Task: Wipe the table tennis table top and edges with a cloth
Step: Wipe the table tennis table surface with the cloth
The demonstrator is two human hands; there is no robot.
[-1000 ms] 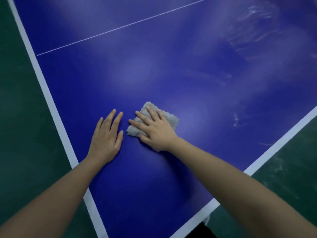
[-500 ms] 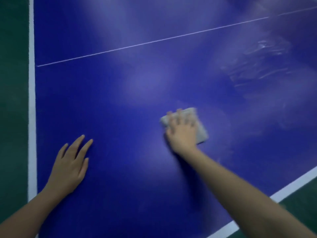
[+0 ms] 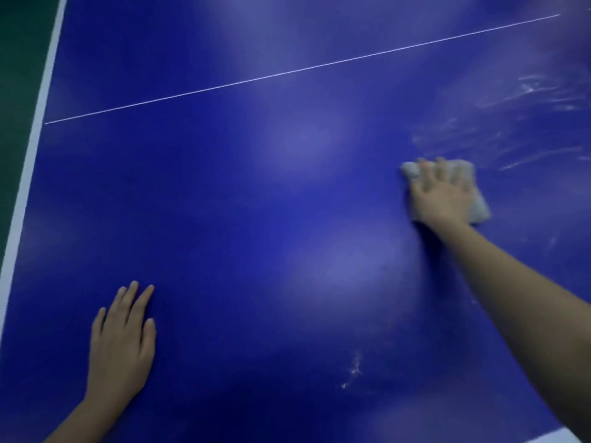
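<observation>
A sports hall was suggested by the blue table tennis bench (image 3: 224,193), white-lined, and green flooring (image 3: 16,59) at ten o'clock.

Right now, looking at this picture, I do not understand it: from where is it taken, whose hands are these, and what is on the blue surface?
The camera sits on a person's head and looks down, so both arms are that person's own. The blue surface is a table tennis table with a thin white centre line. The left hand lies flat and holds nothing. The right hand presses a pale cloth onto the table. Whitish smears show beyond the cloth, and a small mark lies nearer.
</observation>
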